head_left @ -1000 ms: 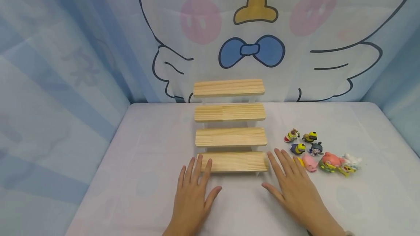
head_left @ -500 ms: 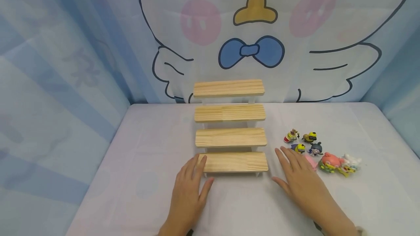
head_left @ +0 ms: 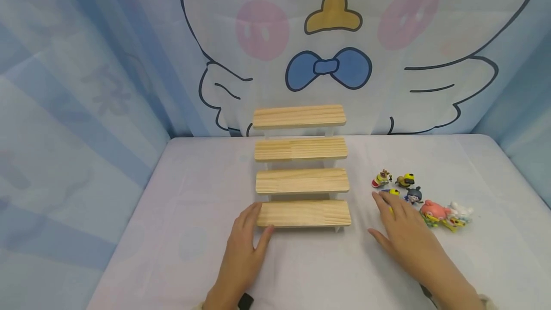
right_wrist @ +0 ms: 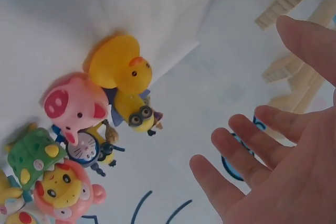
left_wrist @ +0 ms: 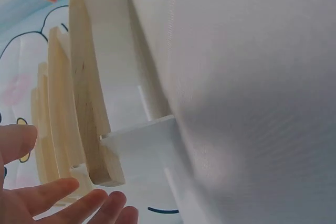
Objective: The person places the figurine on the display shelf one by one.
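A stand with four stepped wooden shelves, the lowest shelf [head_left: 304,214] in front, is in the middle of the table. My left hand [head_left: 242,252] is at the left end of that shelf, fingers relaxed; whether it touches the wood I cannot tell. In the left wrist view its fingers [left_wrist: 68,203] are spread beside the shelf end [left_wrist: 107,171]. Over the table to the right, my right hand [head_left: 413,240] holds nothing and partly covers the small toys. The right wrist view shows its spread fingers [right_wrist: 252,156] apart from a yellow duck [right_wrist: 119,65] and a pink pig [right_wrist: 76,103].
Several small figures stand right of the shelves, among them a dark-capped figure [head_left: 414,195], a coral-coloured toy [head_left: 435,210] and a white toy [head_left: 460,211]. Behind the table [head_left: 206,166] hangs a curtain [head_left: 267,85] with a cartoon bird; another curtain borders the left side.
My right hand has moved right, away from the lowest shelf and over some toys. My left hand has shifted slightly left, off the shelf's top to its left end.
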A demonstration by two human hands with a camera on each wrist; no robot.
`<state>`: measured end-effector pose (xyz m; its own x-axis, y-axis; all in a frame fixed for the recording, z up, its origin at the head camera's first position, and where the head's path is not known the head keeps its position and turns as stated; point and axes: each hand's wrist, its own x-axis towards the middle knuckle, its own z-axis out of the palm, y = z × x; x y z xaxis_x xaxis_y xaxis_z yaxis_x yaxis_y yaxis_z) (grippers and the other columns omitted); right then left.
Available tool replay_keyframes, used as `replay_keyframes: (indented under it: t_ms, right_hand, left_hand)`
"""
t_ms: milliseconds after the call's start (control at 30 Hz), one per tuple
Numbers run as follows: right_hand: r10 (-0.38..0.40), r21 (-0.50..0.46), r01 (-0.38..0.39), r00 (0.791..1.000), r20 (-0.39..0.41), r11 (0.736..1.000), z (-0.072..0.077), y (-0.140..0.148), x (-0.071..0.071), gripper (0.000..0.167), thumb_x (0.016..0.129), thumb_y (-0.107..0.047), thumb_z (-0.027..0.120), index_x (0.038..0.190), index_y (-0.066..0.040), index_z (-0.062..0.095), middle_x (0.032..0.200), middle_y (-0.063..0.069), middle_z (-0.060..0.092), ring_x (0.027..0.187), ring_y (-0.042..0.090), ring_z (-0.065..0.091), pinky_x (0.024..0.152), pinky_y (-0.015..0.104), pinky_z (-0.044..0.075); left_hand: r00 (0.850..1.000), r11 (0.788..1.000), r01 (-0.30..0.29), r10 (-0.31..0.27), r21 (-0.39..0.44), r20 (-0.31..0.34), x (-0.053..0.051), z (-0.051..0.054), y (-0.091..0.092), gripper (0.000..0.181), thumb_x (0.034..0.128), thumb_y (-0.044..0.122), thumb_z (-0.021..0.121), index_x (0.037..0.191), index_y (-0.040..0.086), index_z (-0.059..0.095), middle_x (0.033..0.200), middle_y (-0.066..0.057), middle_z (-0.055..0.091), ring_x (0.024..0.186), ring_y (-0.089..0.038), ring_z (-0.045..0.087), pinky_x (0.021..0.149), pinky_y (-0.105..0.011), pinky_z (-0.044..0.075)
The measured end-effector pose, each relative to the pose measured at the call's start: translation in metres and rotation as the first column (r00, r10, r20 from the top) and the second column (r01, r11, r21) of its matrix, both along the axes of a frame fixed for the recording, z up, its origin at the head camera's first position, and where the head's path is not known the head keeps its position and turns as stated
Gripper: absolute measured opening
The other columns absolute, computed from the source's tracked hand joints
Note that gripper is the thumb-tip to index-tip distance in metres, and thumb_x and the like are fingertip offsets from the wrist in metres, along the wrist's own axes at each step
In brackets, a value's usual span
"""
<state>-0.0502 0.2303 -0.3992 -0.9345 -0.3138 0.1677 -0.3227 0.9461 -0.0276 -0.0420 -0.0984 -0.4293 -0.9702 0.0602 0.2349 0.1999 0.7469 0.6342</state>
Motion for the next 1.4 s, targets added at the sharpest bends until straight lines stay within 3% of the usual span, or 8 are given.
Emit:
replay_keyframes:
  t_ms: [233,467,767,900,1100,1233,1400]
  right_hand:
    - [-0.008,-0.009,0.008,1.000,0.018,1.000,0.003,0.009,0.001,0.087,0.081,-0.033,0.082,0.144,0.005,0.036,0.138,0.026,0.047,0.127,0.043,0.042,0.107,0.062,0.037]
    - [-0.033,0.005,0.032,0.999,0.033,0.999,0.003,0.017,-0.001,0.088,0.079,-0.032,0.084,0.143,0.006,0.037,0.138,0.028,0.047,0.128,0.044,0.042,0.105,0.063,0.039]
    - [0.001,-0.011,-0.001,1.000,-0.030,1.000,0.003,0.030,-0.005,0.089,0.074,-0.025,0.088,0.141,0.007,0.039,0.137,0.028,0.045,0.124,0.043,0.042,0.102,0.063,0.041]
    - [-0.031,-0.010,0.031,0.999,0.013,0.999,0.005,0.034,-0.007,0.090,0.074,-0.024,0.088,0.142,0.008,0.037,0.138,0.030,0.044,0.123,0.046,0.042,0.100,0.065,0.042]
    - [-0.051,-0.076,0.052,0.999,0.015,0.996,0.003,0.045,-0.010,0.071,0.089,-0.023,0.073,0.142,0.009,0.038,0.138,0.031,0.043,0.124,0.047,0.040,0.099,0.067,0.040]
    - [-0.030,-0.086,0.029,0.999,-0.013,0.996,0.001,0.053,-0.012,0.075,0.085,-0.021,0.077,0.142,0.010,0.039,0.136,0.032,0.043,0.121,0.048,0.041,0.096,0.068,0.041]
    - [-0.043,-0.056,0.043,0.999,0.010,0.997,0.000,0.060,-0.014,0.078,0.083,-0.025,0.079,0.140,0.010,0.039,0.136,0.034,0.042,0.120,0.049,0.040,0.096,0.068,0.041]
  left_hand:
    - [0.999,0.998,-0.018,0.016,0.057,0.039,-0.004,0.002,-0.001,0.052,0.0994,0.036,0.061,0.143,0.009,0.049,0.144,-0.008,0.051,0.136,-0.027,0.047,0.111,-0.048,0.040]
    - [1.000,0.994,-0.007,0.006,0.109,0.017,-0.010,0.000,-0.002,0.046,0.0978,0.025,0.065,0.138,0.006,0.053,0.136,-0.008,0.057,0.120,-0.022,0.058,0.097,-0.040,0.051]
    - [1.000,0.985,-0.004,0.001,0.174,0.021,-0.016,-0.005,-0.004,0.043,0.0935,0.011,0.069,0.134,0.003,0.055,0.128,-0.011,0.062,0.111,-0.023,0.062,0.090,-0.037,0.055]
    - [0.999,0.964,-0.001,-0.008,0.265,0.036,-0.019,-0.007,-0.006,0.045,0.0907,0.006,0.071,0.133,0.000,0.056,0.127,-0.013,0.062,0.109,-0.024,0.064,0.089,-0.033,0.056]
    - [0.996,0.907,0.006,-0.043,0.421,0.079,-0.023,-0.011,-0.011,0.048,0.0886,0.005,0.074,0.133,-0.001,0.056,0.129,-0.017,0.060,0.109,-0.028,0.065,0.089,-0.031,0.056]
    - [0.992,0.880,0.000,-0.059,0.475,0.110,-0.024,-0.011,-0.012,0.050,0.0881,0.005,0.074,0.134,-0.001,0.055,0.131,-0.018,0.058,0.110,-0.030,0.065,0.090,-0.029,0.056]
    - [0.989,0.858,-0.020,-0.058,0.513,0.135,-0.024,-0.012,-0.012,0.051,0.0876,0.006,0.075,0.134,-0.001,0.055,0.131,-0.019,0.057,0.110,-0.029,0.065,0.090,-0.027,0.055]
